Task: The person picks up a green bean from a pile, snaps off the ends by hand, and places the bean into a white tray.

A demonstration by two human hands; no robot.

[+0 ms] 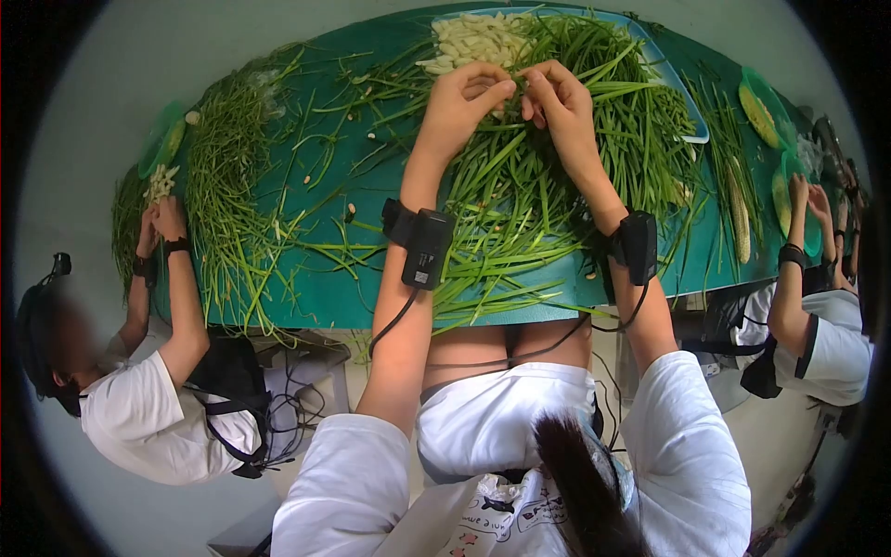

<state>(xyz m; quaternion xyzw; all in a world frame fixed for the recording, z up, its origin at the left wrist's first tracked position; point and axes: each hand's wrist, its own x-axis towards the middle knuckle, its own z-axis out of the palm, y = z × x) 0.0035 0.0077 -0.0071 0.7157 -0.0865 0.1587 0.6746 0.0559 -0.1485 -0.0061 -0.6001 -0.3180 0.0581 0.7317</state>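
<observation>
My left hand point(469, 100) and my right hand point(560, 104) meet close together over a heap of long green stalks point(520, 186). Fingers and thumbs of both are closed in a pinch, the fingertips almost touching. Some green shows at the fingertips, but what they hold is too small to make out. Just beyond my left hand, a pile of small pale pieces point(478, 39) lies at the far end of a blue-rimmed tray point(687, 97). More green stalks cover that tray and spill toward me.
The green table point(316, 209) carries loose stalks and scattered bits. At left, a person's hands point(165, 223) work by a stalk pile point(227, 158) and a green basket point(165, 139). At right, another person's hands point(809, 197) are near green baskets point(763, 107). Cables point(520, 357) hang from my wrist devices.
</observation>
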